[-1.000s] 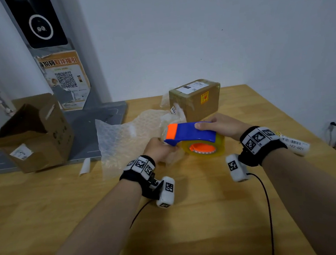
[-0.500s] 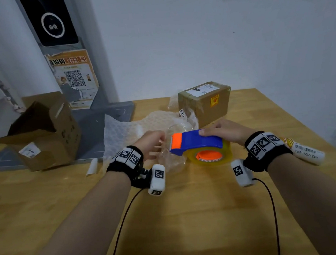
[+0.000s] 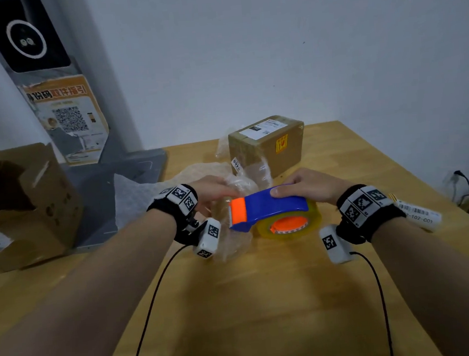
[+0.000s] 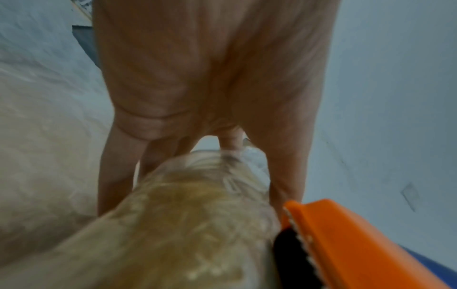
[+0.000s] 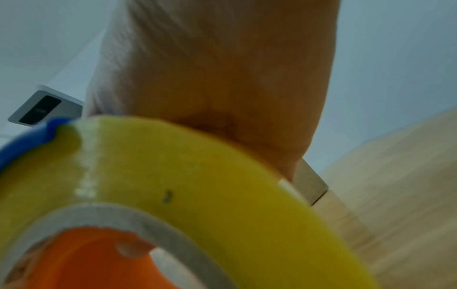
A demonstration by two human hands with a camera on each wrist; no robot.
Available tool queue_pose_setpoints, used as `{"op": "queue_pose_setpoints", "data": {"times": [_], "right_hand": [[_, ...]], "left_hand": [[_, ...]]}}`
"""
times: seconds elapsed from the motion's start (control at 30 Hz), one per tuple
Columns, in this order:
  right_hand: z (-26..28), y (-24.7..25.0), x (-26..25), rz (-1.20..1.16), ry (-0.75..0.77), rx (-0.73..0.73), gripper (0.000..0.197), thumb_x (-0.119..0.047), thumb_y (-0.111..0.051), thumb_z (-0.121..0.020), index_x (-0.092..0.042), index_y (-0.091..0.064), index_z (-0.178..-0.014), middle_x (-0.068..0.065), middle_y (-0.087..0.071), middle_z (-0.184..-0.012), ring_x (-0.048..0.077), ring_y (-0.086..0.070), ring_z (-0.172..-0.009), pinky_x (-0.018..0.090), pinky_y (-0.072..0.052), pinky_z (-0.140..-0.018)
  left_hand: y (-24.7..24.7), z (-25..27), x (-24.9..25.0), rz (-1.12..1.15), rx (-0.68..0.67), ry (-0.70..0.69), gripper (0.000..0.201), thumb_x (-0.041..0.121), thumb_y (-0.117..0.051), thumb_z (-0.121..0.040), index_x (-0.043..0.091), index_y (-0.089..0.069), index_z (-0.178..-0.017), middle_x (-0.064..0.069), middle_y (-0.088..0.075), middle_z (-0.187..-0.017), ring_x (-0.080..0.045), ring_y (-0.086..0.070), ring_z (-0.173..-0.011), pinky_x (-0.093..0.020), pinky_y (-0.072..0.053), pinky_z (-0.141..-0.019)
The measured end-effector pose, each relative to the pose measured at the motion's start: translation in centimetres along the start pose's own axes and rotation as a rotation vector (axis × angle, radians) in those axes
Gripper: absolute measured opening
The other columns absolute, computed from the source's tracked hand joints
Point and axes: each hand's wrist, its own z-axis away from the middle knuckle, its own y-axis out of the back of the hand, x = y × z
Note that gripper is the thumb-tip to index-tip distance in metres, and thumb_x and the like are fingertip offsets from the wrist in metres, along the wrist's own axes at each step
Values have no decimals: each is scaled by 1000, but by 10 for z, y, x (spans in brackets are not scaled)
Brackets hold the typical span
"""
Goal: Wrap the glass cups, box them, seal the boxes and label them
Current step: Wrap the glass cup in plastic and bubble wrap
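Glass cup (image 3: pixel 231 206) in bubble wrap, middle of frame. Our left hand (image 3: pixel 210 190) holds it, fingers curled round. Our right hand (image 3: pixel 303 186) grips tape gun (image 3: pixel 270 208), orange end touching wrap. Cup breaks easy, wrap squishy; we hold sides softly.

Right hand (image 5: pixel 210 74) grips the tape dispenser from above: yellow tape roll (image 5: pixel 197 176) fills the lower frame, orange hub (image 5: pixel 94 260) inside, blue frame edge (image 5: pixel 27 140) at left. Wooden worktop (image 5: pixel 395 176) at right, blurred.
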Motion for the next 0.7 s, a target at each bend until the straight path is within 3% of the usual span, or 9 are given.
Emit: {"op": "queue_pose_setpoints", "data": {"times": [0.07, 0.17, 0.3, 0.4, 0.47, 0.6, 0.7], "right_hand": [[0, 2, 0, 23, 16, -9, 47, -58, -75, -84, -12, -80, -76, 3, -70, -72, 13, -63, -68, 28, -43, -70], [2, 0, -4, 54, 53, -61, 33, -46, -73, -90, -27, -78, -63, -7, -69, -66, 5, -61, -64, 23, -42, -69], [2, -8, -14, 87, 129, -115, 30, -55, -75, -83, -32, -78, -63, -8, -68, -67, 7, -60, -67, 27, -41, -69], [2, -12, -22, 129, 178, -126, 55, -65, -78, -74, -10, -79, -78, 6, -62, -72, 17, -55, -70, 31, -36, -69], [5, -14, -32, 156, 185, -132, 63, -61, -79, -72, 1, -77, -83, 8, -60, -71, 16, -53, -69, 30, -35, -67], [16, -15, -53, 185, 173, -153, 25, -39, -85, -81, -15, -83, -80, 6, -73, -75, 11, -62, -71, 28, -43, -70], [21, -14, -66, 156, 211, -133, 38, -55, -88, -67, -20, -84, -80, 11, -76, -82, 10, -64, -75, 28, -45, -72]], "left_hand": [[1, -1, -6, 38, 73, -56, 36, 37, -84, -78, 17, -67, -103, -8, -67, -111, -26, -64, -98, -41, -59, -74], [4, 4, -18, 144, 85, -105, 31, 39, -83, -81, 16, -69, -95, -5, -73, -95, -22, -70, -86, -41, -61, -73], [2, 19, -31, 232, 57, -134, 50, 48, -86, -77, 12, -68, -107, -7, -75, -97, -23, -73, -89, -39, -60, -70], [2, 35, -37, 218, 44, -125, 53, 46, -91, -71, 17, -72, -110, -5, -79, -100, -25, -76, -94, -40, -63, -69], [4, 40, -42, 229, 47, -123, 54, 41, -91, -71, 16, -72, -114, -7, -79, -103, -27, -76, -95, -38, -62, -68], [8, 47, -66, 371, 143, -160, 44, 28, -85, -80, 4, -71, -113, -13, -75, -97, -26, -72, -88, -40, -62, -78], [10, 58, -82, 461, 108, -224, 48, 32, -85, -78, 1, -71, -111, -15, -74, -95, -34, -68, -94, -47, -56, -88]]}}
